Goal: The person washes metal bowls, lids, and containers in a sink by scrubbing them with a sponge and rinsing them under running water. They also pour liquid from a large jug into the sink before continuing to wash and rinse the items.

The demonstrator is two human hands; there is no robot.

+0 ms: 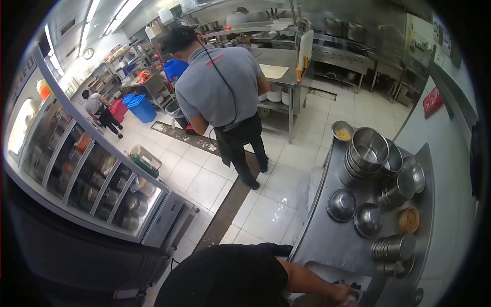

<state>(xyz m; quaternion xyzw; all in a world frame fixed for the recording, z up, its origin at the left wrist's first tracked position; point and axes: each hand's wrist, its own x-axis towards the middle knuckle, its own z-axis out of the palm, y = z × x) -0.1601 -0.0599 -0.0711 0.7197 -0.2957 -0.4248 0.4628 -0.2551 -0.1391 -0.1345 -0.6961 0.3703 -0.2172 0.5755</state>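
Observation:
My left hand (pixel 339 292) reaches down into a shallow metal tray (pixel 318 268) at the bottom right, on the steel table. Its fingers look curled together around something pale, too small and blurred to make out. Small dark pieces (pixel 350 284) lie in the tray just beyond the fingers. A black short sleeve (pixel 230 273) fills the bottom middle, with the bare forearm coming out of it. My right hand does not show.
On the steel table (pixel 319 235) stand stacked metal pots (pixel 368 149), domed lids (pixel 341 205), a bamboo steamer (pixel 408 220) and nested containers (pixel 394 247). A co-worker (pixel 220 92) in grey stands ahead on the tiled floor. A glass-fronted cabinet (pixel 87 169) stands left.

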